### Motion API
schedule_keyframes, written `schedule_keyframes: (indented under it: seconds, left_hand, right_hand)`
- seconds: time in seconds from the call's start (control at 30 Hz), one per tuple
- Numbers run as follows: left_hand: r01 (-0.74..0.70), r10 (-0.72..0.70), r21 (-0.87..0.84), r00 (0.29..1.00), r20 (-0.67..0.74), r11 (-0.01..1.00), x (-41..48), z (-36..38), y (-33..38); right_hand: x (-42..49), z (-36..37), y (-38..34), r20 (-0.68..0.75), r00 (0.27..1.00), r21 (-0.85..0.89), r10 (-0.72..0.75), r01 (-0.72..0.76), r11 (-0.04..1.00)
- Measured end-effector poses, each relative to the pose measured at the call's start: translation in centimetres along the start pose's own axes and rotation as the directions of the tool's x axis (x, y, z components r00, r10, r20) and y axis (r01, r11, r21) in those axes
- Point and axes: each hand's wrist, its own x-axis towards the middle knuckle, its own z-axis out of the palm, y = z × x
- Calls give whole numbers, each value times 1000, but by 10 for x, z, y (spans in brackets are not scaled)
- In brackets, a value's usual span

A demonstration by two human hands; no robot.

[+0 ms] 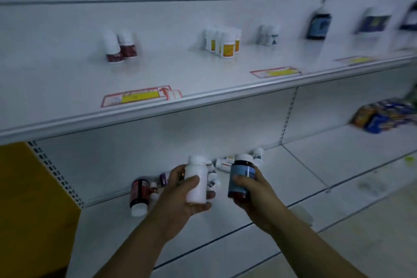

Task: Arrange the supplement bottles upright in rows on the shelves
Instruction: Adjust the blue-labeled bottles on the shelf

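The upper white metal shelf (67, 74) carries two upright white bottles with dark red labels (120, 48) and a cluster of white yellow-labelled bottles (223, 42). On the lower white shelf (293, 169), a dark red white-capped bottle (140, 194) lies toppled.

Two shelves. On the upper shelf (67, 88) a pair of bottles (120, 48) stands left, a cluster (223, 42) mid-shelf, a smaller group (268, 35) right of it. On the lower shelf (293, 176) toppled bottles (140, 194) lie at the back. Before them our left hand (178, 194) holds the left bottle (196, 178) and our right hand (252, 192) the right bottle (241, 176), side by side.
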Motion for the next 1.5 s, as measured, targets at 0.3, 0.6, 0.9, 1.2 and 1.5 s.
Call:
schedule_keyframes:
  seconds: [0.3,0.6,0.9,1.2,1.5]
  left_hand:
    - [281,-193,-120,857,477,952,-51,143,23]
    - [-140,80,77,853,516,987,-32,344,-10]
    - [-282,124,159,770,626,946,13,506,-41]
    - [-351,227,128,801,554,927,100,593,-52]
    - [-417,310,123,815,489,901,218,670,-45]
  right_hand:
    - [-111,-64,-127,-116,955,27,-274,279,960]
    - [-162,-212,-244,-176,869,-58,-463,461,886]
    - [-181,-343,-340,-305,822,-77,-481,482,873]
    - [-99,-413,-400,-309,810,-42,-498,511,858]
    - [14,-488,-473,-294,781,-129,-550,538,833]
